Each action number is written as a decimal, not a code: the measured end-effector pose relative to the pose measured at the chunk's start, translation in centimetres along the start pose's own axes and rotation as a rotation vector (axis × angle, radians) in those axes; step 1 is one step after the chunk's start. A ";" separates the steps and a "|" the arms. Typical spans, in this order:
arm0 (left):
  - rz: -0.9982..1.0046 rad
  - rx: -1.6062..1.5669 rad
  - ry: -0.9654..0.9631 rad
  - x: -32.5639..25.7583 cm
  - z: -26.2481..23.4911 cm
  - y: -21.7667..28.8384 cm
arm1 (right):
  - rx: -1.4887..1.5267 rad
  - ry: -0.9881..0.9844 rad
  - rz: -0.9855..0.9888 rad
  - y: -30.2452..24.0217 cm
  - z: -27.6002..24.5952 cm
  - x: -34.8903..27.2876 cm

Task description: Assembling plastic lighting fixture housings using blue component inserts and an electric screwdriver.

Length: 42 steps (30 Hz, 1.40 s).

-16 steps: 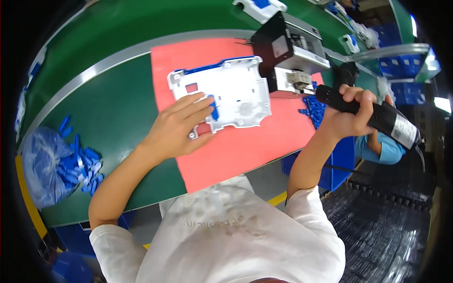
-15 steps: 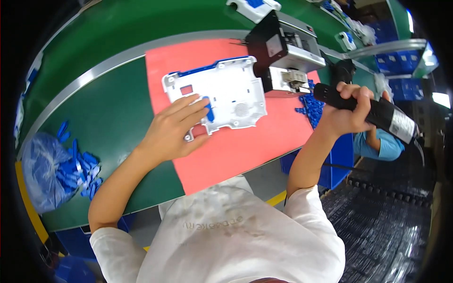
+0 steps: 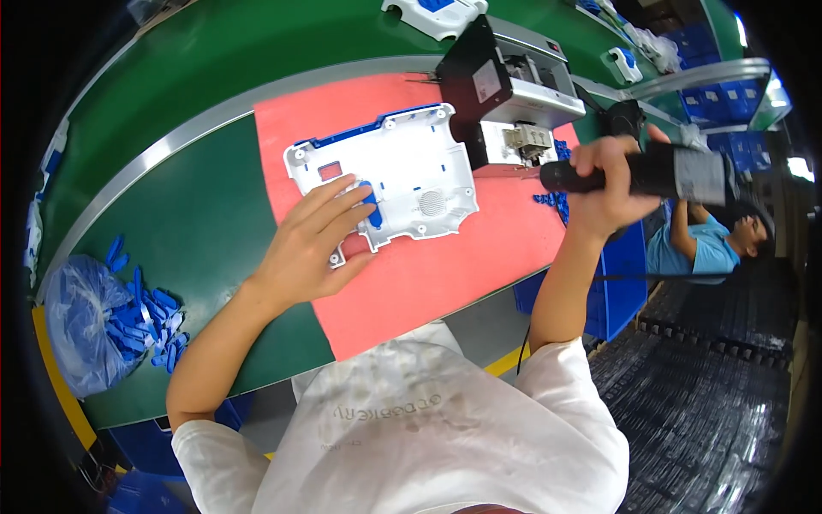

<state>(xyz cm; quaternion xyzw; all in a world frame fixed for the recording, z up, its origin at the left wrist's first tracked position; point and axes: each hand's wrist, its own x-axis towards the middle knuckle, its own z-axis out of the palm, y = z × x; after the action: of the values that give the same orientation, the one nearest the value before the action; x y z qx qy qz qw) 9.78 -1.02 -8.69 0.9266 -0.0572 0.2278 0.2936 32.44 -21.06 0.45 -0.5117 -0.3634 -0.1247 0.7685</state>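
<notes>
A white plastic housing [image 3: 398, 158] with a blue edge lies hollow side up on a pink mat [image 3: 428, 283]. My left hand [image 3: 300, 236] rests on its left part with the fingers stretched out and the thumb by the lower edge. Beside those fingertips a small blue strip [image 3: 372, 207] sits in the housing. My right hand [image 3: 606, 184] is wrapped round a black electric screwdriver [image 3: 664, 176], tilted nearly level, right of the housing. Its tip points left, near the open front of a screw feeder [image 3: 531, 98]; the bit cannot be made out.
At the left a clear plastic bag [image 3: 77, 313] spills blue strips [image 3: 154, 321] onto the green table. Small blue parts [image 3: 556, 199] lie behind my right hand. Another white housing [image 3: 437, 19] rests on the far shelf. A blue bin [image 3: 625, 287] and a co-worker [image 3: 698, 240] are at the right.
The screwdriver has moved slightly left with my right hand and turned closer to level. My left hand stays on the housing. More of the co-worker shows at the right.
</notes>
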 end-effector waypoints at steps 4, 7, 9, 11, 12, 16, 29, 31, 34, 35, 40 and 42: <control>-0.021 -0.080 -0.012 -0.1 0.1 0.3 | 0.241 -0.088 0.050 -2.7 4.2 -3.2; -0.029 -0.103 -0.117 -0.2 0.1 0.3 | 0.238 -0.219 0.106 -2.6 7.1 -5.9; -0.010 -0.072 -0.149 -0.3 0.3 0.4 | 0.050 -0.364 0.154 -1.7 7.9 -6.8; -0.015 -0.070 -0.133 -0.4 0.5 0.4 | 0.077 -0.428 0.170 -0.4 8.0 -7.4; -0.007 -0.072 -0.115 -0.5 0.6 0.4 | 0.080 -0.424 0.181 -0.2 8.3 -7.7; -0.010 -0.085 -0.103 -0.7 1.0 0.0 | 0.052 -0.448 0.176 0.2 8.7 -8.2; -0.017 -0.089 -0.090 -0.9 0.9 0.0 | -0.043 -0.591 0.140 0.7 8.0 -8.7; -0.017 -0.095 -0.088 -0.9 1.0 0.2 | -0.064 -0.634 0.127 0.5 7.9 -8.8; -0.035 -0.109 -0.089 -0.8 1.1 0.3 | 0.056 -0.683 0.145 0.6 7.6 -8.8; -0.037 -0.097 -0.088 -0.9 1.1 0.4 | 0.118 -0.662 0.153 0.6 7.5 -9.2; -0.041 -0.099 -0.084 -1.0 1.1 0.3 | 0.165 -0.653 0.152 0.5 7.7 -9.7; -0.028 -0.102 -0.063 -0.9 1.1 0.2 | 0.197 -0.646 0.148 0.4 8.0 -9.8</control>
<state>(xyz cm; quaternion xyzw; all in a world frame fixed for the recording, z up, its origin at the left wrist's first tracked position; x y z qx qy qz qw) 9.36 -1.80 -9.78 0.9179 -0.0653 0.1910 0.3417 22.31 -15.61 -4.89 -0.4733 -0.5601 0.1357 0.6662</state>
